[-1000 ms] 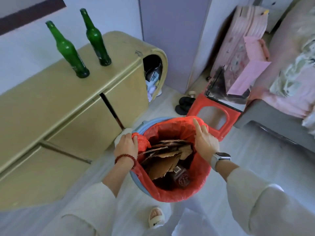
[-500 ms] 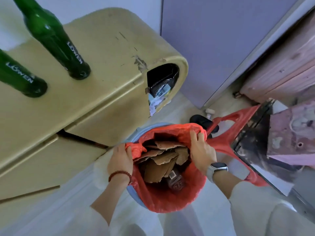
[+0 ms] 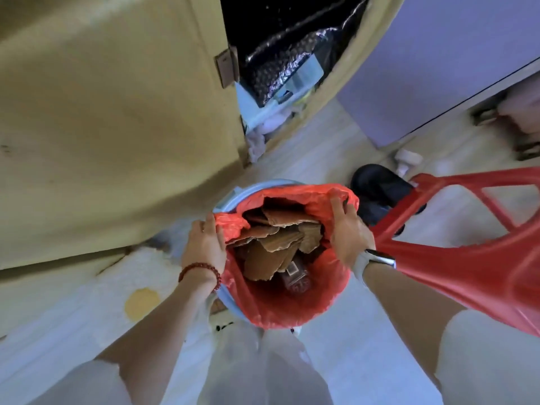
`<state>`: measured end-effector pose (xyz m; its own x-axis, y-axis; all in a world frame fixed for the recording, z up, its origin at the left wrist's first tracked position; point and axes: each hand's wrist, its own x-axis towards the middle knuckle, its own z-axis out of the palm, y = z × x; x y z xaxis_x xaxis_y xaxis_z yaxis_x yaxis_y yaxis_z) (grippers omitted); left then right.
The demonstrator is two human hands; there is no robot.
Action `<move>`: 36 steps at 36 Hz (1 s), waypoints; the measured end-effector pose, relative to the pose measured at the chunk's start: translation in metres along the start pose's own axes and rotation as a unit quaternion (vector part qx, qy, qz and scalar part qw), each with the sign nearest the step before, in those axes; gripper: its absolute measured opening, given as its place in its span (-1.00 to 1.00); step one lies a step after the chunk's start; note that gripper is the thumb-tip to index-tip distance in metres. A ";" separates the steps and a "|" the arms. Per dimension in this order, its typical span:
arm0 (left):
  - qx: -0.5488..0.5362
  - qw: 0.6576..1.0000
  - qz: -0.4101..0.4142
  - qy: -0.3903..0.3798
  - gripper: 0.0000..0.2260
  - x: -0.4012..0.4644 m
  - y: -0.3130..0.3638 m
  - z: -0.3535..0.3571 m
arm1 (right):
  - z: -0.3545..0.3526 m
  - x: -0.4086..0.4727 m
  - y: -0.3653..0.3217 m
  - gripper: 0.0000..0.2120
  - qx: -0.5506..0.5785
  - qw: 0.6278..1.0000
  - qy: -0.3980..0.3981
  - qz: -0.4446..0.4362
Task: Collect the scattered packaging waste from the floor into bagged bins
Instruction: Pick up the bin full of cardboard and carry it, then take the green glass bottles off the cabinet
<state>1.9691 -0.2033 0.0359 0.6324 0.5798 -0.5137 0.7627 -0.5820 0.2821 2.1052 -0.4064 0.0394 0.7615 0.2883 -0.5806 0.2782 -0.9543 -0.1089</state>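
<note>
A blue bin (image 3: 233, 197) lined with a red plastic bag (image 3: 286, 308) stands on the floor between my arms. Torn brown cardboard pieces (image 3: 274, 247) and a dark packet (image 3: 295, 277) fill the bag. My left hand (image 3: 206, 247), with a red bead bracelet at the wrist, grips the bag's left rim. My right hand (image 3: 347, 232), with a smartwatch on the wrist, holds the bag's far right rim, fingers curled over the edge.
A tan cabinet (image 3: 117, 127) looms close on the left, its open end stuffed with bags and wrappers (image 3: 280, 74). A red plastic stool (image 3: 473, 244) lies at right beside a black slipper (image 3: 380, 185). A purple door (image 3: 455, 68) stands behind. Pale floor lies below.
My head has dropped closer to the bin, so the bottles left the view. Both hands keep their hold on the bag's rim, gathering it slightly inward.
</note>
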 end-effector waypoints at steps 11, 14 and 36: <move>-0.045 0.999 -0.012 -0.022 -0.52 0.026 -0.012 0.022 | 0.023 0.018 -0.005 -0.22 0.060 0.997 -0.034 -0.017; -0.039 0.997 -0.027 -0.066 -0.46 0.029 -0.002 0.014 | 0.016 0.017 -0.008 -0.26 0.070 0.995 -0.068 0.003; -0.260 0.960 0.067 0.076 -0.79 -0.181 0.036 -0.360 | -0.312 -0.198 -0.195 -0.73 0.203 0.944 -0.012 -0.259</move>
<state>1.9313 -0.1240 0.4304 0.7118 0.6190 -0.3320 0.6130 -0.3167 0.7238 2.0822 -0.2525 0.4272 0.5704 0.7269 -0.3825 0.3577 -0.6390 -0.6810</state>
